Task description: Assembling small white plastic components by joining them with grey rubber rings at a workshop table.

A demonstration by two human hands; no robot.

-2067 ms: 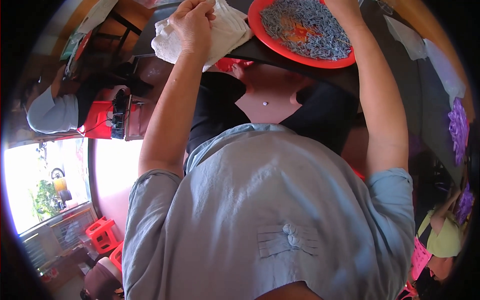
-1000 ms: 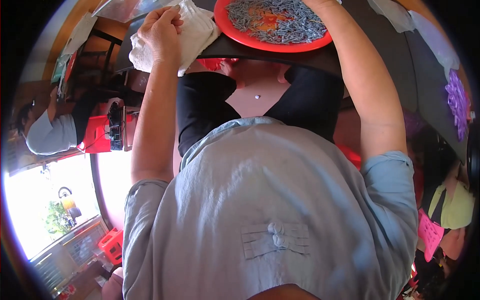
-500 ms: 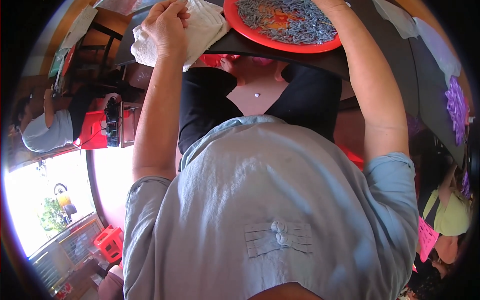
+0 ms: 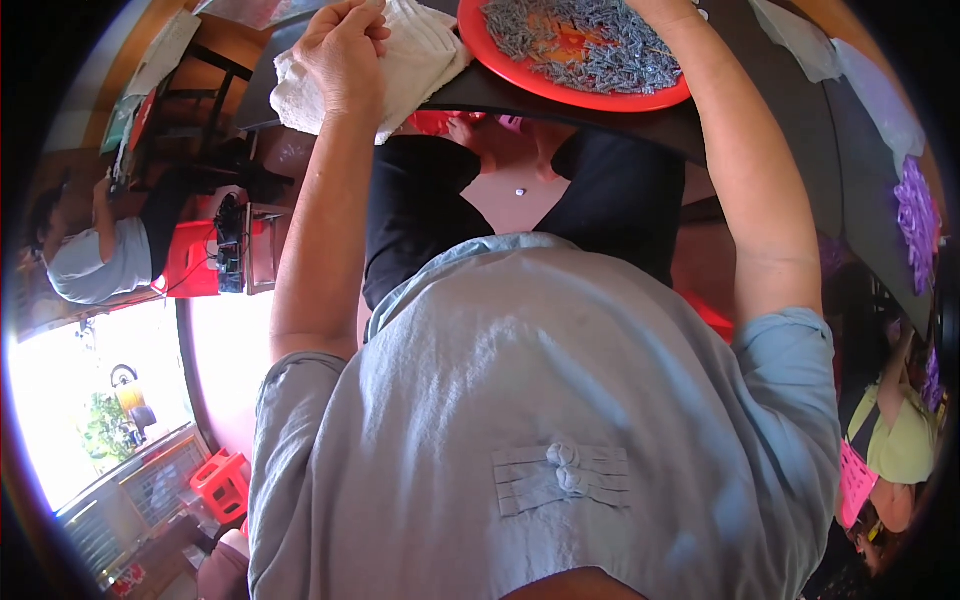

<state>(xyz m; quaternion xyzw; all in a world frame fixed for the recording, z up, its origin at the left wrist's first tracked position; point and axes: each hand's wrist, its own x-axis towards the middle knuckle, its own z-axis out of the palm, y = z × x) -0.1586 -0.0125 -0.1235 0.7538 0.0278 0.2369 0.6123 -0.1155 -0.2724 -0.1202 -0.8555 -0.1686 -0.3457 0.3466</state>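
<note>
Dark surface (image 4: 775, 85) | left hand (image 4: 345, 52) still curled over folded white cloth (image 4: 420, 55), hold unclear | right hand (image 4: 660, 8) still at round red tray (image 4: 605, 101), fingers unseen

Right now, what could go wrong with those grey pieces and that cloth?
The red tray sits near the edge of the dark table, so a bump from the right hand might spill the grey pieces. The white cloth by the left hand seems to overhang the edge and could slip.

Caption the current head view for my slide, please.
Left hand curled over a folded white cloth; right hand, partly cut off, at a round red tray of slender grey pieces.
</note>
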